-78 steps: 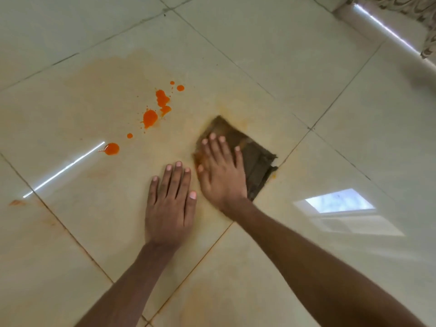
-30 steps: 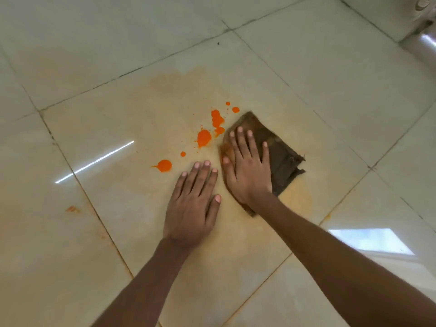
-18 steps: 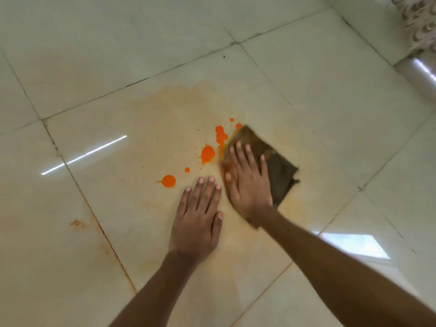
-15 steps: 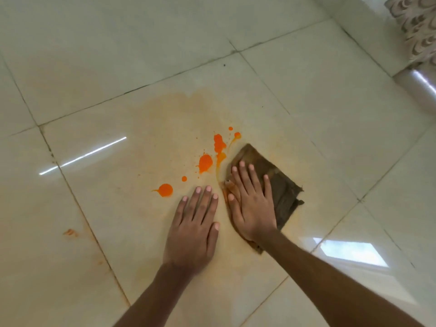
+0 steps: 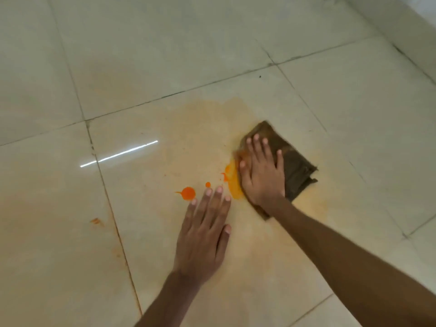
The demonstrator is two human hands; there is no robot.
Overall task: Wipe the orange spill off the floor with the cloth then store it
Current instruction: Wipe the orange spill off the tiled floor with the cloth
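A folded dark brown cloth (image 5: 295, 166) lies flat on the cream tiled floor (image 5: 236, 55). My right hand (image 5: 262, 172) presses down on its left half with straight, spread fingers. Just left of the cloth a smeared orange streak (image 5: 233, 182) marks the tile. Further left sit a round orange blob (image 5: 188, 193) and a tiny orange drop (image 5: 207, 184). My left hand (image 5: 204, 232) rests flat on the floor below these drops, fingertips close to the blob. A pale orange film (image 5: 203, 119) covers the tile around the spill.
Dark grout lines (image 5: 179, 92) cross the floor. A small orange mark (image 5: 95, 221) sits near the grout line at the left. A wall base (image 5: 405, 31) runs along the upper right. A bright light streak (image 5: 119, 153) reflects off the tile.
My right hand has pushed the cloth over the upper drops, which are now gone or smeared into a streak. My left hand stays flat on the floor.
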